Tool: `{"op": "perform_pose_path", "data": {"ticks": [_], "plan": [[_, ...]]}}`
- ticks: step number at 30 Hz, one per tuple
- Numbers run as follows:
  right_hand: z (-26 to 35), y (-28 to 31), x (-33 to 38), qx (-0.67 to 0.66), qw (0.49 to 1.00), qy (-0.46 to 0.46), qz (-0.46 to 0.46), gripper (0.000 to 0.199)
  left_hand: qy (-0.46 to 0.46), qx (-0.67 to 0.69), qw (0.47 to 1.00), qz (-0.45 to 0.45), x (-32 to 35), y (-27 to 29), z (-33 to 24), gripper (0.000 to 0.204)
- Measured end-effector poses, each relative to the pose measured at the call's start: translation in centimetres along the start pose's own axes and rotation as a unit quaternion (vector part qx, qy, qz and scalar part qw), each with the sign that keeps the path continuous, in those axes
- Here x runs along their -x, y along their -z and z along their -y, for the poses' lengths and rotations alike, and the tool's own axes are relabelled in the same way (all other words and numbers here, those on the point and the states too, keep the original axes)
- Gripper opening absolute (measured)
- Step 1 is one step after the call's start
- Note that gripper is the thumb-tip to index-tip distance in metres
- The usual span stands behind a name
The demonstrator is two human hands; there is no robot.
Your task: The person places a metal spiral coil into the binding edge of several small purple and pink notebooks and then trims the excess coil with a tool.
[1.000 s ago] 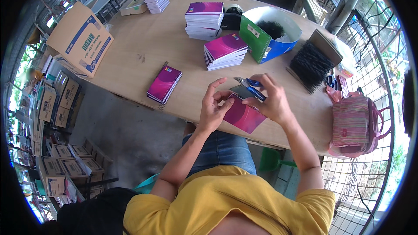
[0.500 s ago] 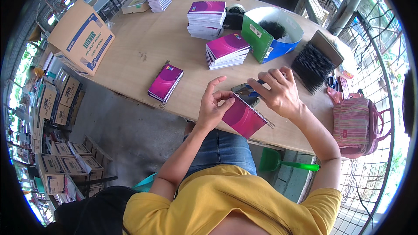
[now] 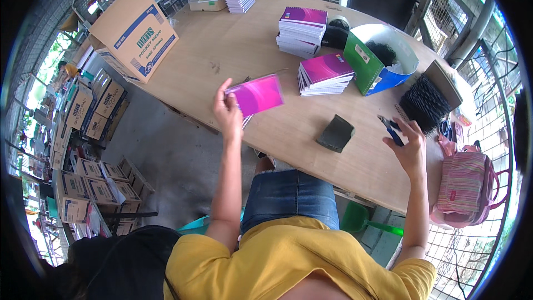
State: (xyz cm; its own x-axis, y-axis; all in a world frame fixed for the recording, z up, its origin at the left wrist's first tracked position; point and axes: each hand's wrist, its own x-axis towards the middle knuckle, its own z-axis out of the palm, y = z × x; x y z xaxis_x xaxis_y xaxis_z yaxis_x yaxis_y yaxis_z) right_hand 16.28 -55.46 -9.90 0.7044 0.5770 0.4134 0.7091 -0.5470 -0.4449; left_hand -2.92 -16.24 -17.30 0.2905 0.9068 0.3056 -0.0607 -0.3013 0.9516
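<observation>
Purple notebook (image 3: 265,94), pinched in the fingers of the left hand (image 3: 228,111), is above the worktop (image 3: 250,41), just inside its near edge; the right hand's (image 3: 410,145) fingers hold pliers (image 3: 395,135). Setting it aside seems underway, calling for level lowering. Cartons (image 3: 76,105) stand beyond the left edge, mesh (image 3: 452,253) the right.

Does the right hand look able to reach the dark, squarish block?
Probably yes: only light-brown tabletop lies between the right hand and the dark, squarish block, though that hand holds blue-handled metal pliers.
</observation>
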Motion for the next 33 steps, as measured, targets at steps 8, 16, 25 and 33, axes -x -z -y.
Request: {"op": "perform_pose_path", "data": {"ticks": [8, 16, 25, 33], "plan": [[-7.2, -4.2, 7.7, 0.106, 0.981, -0.16, -0.008, 0.055, -0.003, -0.384, 0.92, -0.079, -0.2, 3.1, 3.5, 0.028], [-5.0, -5.5, 8.8, 0.206, 0.976, -0.072, -0.023, 0.071, -0.015, -0.514, 0.85, -0.111, 0.3, 3.6, 3.6, 0.033], [-0.1, -13.5, 1.6, 0.085, 0.995, 0.047, 0.013, 0.051, -0.378, -0.103, 0.782, 0.485, -5.3, -21.5, -6.7, 0.033], [-11.1, -6.3, -3.3, 0.171, 0.973, -0.151, -0.036, 0.026, -0.323, -0.257, 0.53, 0.741, -10.3, -30.8, -6.1, 0.054]]}}
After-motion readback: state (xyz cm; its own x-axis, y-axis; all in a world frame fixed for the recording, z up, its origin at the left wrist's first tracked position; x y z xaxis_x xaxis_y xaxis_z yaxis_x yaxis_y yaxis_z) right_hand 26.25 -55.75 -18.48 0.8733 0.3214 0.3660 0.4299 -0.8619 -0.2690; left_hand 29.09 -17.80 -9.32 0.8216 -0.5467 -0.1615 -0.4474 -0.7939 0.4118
